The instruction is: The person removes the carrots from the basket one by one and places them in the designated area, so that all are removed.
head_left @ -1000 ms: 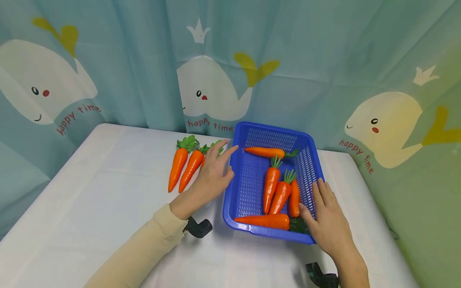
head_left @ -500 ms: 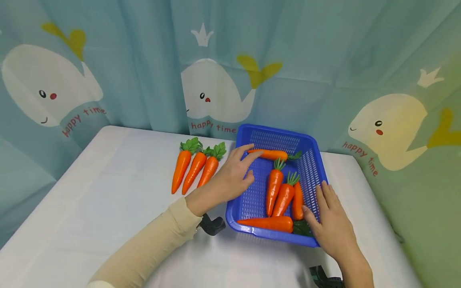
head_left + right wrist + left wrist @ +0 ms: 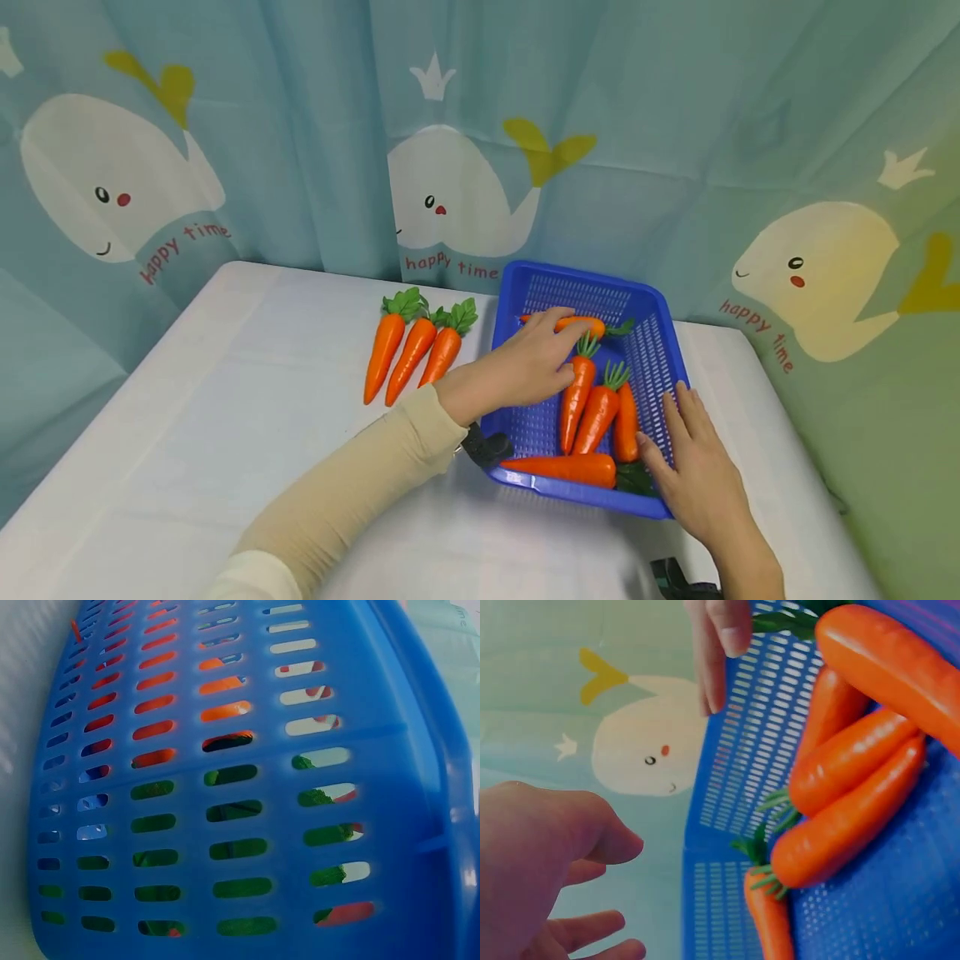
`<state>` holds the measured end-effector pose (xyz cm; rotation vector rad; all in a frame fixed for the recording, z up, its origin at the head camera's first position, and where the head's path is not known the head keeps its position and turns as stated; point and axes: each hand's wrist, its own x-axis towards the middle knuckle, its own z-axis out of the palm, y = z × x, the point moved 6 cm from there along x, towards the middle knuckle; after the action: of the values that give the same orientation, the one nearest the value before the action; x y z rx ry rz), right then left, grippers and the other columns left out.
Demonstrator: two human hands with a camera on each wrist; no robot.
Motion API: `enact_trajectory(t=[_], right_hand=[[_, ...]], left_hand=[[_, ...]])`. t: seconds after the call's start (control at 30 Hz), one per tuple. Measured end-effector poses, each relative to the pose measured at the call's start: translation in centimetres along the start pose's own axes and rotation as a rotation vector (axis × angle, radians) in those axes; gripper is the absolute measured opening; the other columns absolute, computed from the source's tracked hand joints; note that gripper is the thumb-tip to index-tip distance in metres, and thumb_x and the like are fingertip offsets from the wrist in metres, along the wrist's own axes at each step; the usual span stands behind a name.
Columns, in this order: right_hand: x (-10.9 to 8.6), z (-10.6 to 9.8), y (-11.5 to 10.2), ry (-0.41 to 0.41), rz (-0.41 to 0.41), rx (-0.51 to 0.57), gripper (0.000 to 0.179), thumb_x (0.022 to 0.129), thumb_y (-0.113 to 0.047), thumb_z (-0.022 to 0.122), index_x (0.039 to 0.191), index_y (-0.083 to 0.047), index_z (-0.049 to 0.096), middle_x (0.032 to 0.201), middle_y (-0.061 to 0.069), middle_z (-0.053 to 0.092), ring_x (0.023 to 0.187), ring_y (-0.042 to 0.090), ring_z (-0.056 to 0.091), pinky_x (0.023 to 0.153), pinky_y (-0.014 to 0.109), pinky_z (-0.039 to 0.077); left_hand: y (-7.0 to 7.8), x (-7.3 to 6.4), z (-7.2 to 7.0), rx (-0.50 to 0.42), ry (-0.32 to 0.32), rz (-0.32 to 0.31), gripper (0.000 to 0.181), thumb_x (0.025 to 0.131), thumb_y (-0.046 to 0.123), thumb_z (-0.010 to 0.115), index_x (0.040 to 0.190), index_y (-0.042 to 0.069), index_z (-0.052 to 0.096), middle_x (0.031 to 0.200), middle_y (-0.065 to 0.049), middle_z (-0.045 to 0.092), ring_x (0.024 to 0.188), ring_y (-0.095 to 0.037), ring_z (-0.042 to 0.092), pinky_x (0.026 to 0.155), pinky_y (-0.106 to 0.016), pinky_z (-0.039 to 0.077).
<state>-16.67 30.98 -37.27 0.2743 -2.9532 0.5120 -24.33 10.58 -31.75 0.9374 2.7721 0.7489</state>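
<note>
My left hand (image 3: 534, 364) hovers over the blue plastic basket (image 3: 508, 287). Its thumb and fingers are spread, and the left wrist view shows nothing between them. Beneath and ahead of it lies a carrot (image 3: 595, 326) by the far wall, partly covered by the fingers. Several more carrots are in the basket, including one along the near wall (image 3: 566, 469). My right hand (image 3: 705, 471) rests with straight fingers on the right rim. Through the slotted wall (image 3: 247, 776) in the right wrist view, orange and green patches show.
Three carrots with leafy tops (image 3: 408, 350) lie side by side on the white table (image 3: 225, 400), left of the basket. A blue-green curtain (image 3: 330, 150) with whale prints hangs close behind the table's far edge.
My left hand has moved right, from beside the three loose carrots across the basket's left rim to over its inside. The right hand stays at the right rim. The view has shifted slightly.
</note>
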Motion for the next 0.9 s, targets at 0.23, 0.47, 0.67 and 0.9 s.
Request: enact_trajectory(t=[0.23, 0.47, 0.67, 0.9], right_hand=[[-0.1, -0.2, 0.1, 0.018, 0.001, 0.002, 0.071, 0.102, -0.040, 0.047, 0.151, 0.007, 0.030, 0.161, 0.027, 0.019, 0.151, 0.044, 0.015, 0.108, 0.071, 0.028], [-0.3, 0.5, -0.1, 0.005, 0.003, 0.022, 0.071, 0.102, -0.040, 0.048, 0.151, 0.007, 0.030, 0.162, 0.026, 0.018, 0.151, 0.044, 0.014, 0.108, 0.071, 0.027], [-0.1, 0.1, -0.2, 0.015, 0.008, 0.016, 0.070, 0.101, -0.040, 0.048, 0.151, 0.007, 0.032, 0.162, 0.026, 0.020, 0.151, 0.044, 0.016, 0.105, 0.073, 0.030], [0.1, 0.2, 0.0, 0.006, 0.001, 0.011, 0.070, 0.101, -0.040, 0.050, 0.150, 0.007, 0.033, 0.161, 0.027, 0.020, 0.151, 0.044, 0.016, 0.105, 0.072, 0.030]], left_hand=[[0.3, 2.6, 1.6, -0.013, -0.095, -0.060, 0.059, 0.100, 0.019, 0.049, 0.155, 0.017, 0.029, 0.157, -0.012, 0.030, 0.143, -0.030, 0.033, 0.115, -0.043, 0.038], [-0.3, 3.9, 3.8, 0.013, -0.142, -0.165, 0.061, 0.100, 0.024, 0.052, 0.157, 0.019, 0.028, 0.159, -0.011, 0.029, 0.143, -0.030, 0.033, 0.115, -0.040, 0.038], [-0.5, 4.3, 5.9, 0.018, -0.178, -0.225, 0.065, 0.100, 0.028, 0.056, 0.158, 0.020, 0.027, 0.160, -0.013, 0.026, 0.146, -0.033, 0.031, 0.118, -0.041, 0.035], [-0.4, 4.4, 6.8, 0.060, -0.173, -0.248, 0.063, 0.099, 0.028, 0.057, 0.155, 0.026, 0.030, 0.159, -0.008, 0.030, 0.140, -0.027, 0.038, 0.112, -0.039, 0.042]])
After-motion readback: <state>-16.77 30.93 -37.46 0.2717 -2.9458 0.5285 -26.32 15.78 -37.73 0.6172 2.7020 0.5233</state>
